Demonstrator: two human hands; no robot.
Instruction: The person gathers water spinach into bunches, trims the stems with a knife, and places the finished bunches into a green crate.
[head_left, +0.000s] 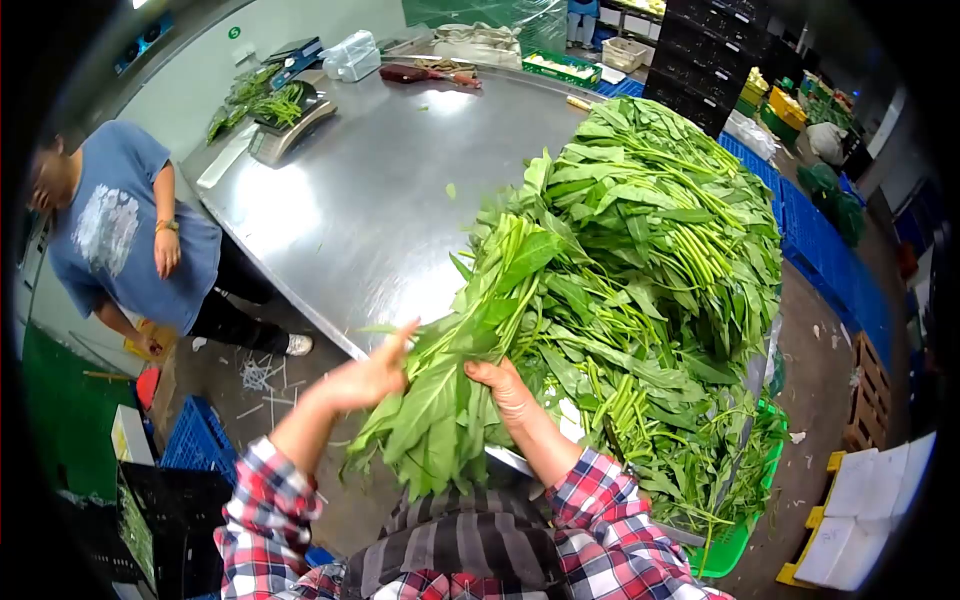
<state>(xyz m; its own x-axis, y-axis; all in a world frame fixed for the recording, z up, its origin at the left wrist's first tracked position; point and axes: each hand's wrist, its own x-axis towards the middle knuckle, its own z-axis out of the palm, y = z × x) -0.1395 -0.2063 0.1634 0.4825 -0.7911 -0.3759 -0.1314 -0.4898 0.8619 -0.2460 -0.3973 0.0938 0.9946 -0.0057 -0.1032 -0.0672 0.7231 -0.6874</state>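
Observation:
A bunch of long-stemmed leafy greens (440, 395), looking like water spinach, is held above the table's near edge, cut stems pointing away from me and leaves hanging down. My right hand (508, 392) grips it from the right, thumb on top and the other fingers hidden beneath. At the bunch's left side is my left hand (365, 380), slightly blurred, one finger stretched out and its inner fingers partly behind leaves. A big heap of the same greens (650, 220) covers the right part of the metal table (390, 200).
A scale (290, 135) with greens stands at the far left, near a clear plastic bag (352, 56) and a dark red item (405, 73). A green crate (735, 545) sits below the table's right side. Another person (135, 230) stands at left; blue pallets (825, 260) lie right.

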